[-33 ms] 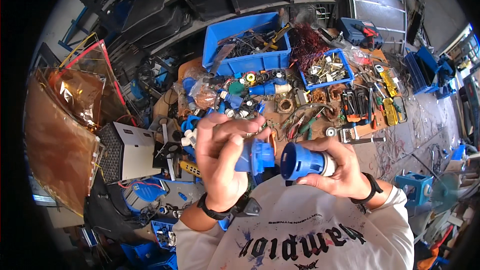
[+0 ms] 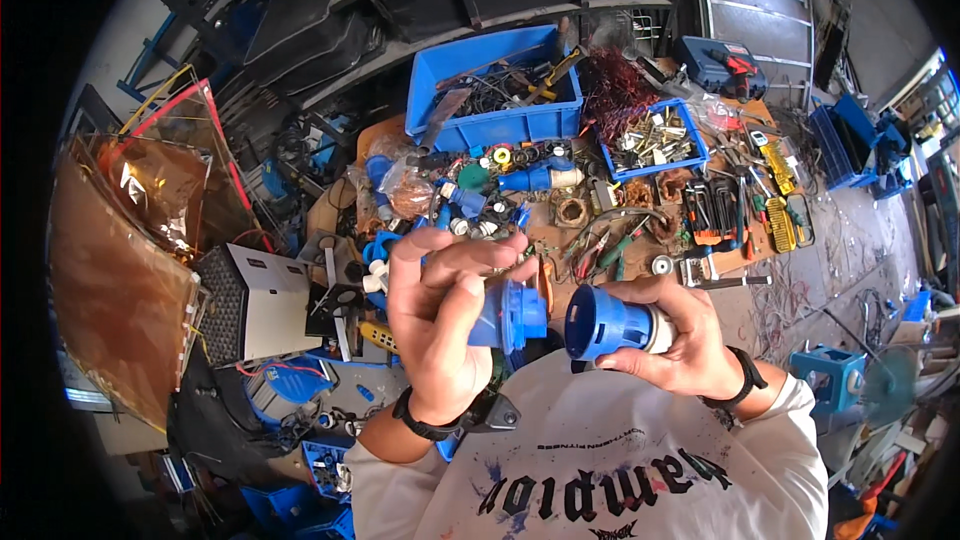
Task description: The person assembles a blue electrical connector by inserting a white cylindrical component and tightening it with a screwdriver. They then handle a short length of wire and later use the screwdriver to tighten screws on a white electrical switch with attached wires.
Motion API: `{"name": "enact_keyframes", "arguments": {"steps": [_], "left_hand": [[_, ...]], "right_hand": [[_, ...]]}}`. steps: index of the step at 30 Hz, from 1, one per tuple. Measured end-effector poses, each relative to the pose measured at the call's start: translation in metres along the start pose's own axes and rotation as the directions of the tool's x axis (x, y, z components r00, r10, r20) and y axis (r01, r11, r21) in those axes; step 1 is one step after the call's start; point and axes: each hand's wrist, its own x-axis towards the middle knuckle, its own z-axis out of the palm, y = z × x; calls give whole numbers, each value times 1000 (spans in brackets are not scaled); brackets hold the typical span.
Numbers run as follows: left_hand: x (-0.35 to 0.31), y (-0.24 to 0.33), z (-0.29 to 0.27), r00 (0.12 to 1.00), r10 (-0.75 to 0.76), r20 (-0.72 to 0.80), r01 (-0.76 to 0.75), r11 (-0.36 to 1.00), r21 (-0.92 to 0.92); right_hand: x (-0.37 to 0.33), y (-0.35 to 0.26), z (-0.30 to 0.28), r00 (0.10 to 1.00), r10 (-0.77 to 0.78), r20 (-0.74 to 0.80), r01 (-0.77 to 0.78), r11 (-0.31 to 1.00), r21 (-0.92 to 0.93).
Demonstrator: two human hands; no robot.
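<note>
In front of my chest, my left hand (image 2: 445, 315) grips a blue plastic connector piece (image 2: 520, 315) between thumb and fingers. Its ribbed, stepped end points right; the hand covers the rest. My right hand (image 2: 690, 335) is closed around a blue hollow plug housing (image 2: 605, 325) with slots in its wall and a whitish rear end (image 2: 660, 330). The open mouth of this housing faces the connector piece, a small gap apart. Beyond the hands on the workbench lies a blue plug with a cream end (image 2: 540, 178), among other small blue and white fittings (image 2: 465, 200).
At the back of the bench stands a large blue bin (image 2: 495, 130) with cables and tools. Right of it is a blue tray of screws (image 2: 655, 140). Pliers (image 2: 622, 248), hex keys (image 2: 712, 208) and a drill (image 2: 740, 68) lie rightward. A white box (image 2: 262, 300) stands left.
The two blue pieces have moved very slightly apart, widening the gap between them. Both hands keep their grip.
</note>
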Motion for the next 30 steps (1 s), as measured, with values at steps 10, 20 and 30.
{"name": "enact_keyframes", "arguments": {"steps": [10,20,30], "left_hand": [[-4,-4,5,992,-16,123,12,999,35],[-3,-6,7,992,35,119,-40,998,43],[-3,-11,0,953,160,256,-195,974,118]], "right_hand": [[11,-13,-1,994,44,105,-38,997,-62],[13,-13,5,992,58,116,-58,998,-4],[15,-16,5,988,80,135,-81,997,5]]}}
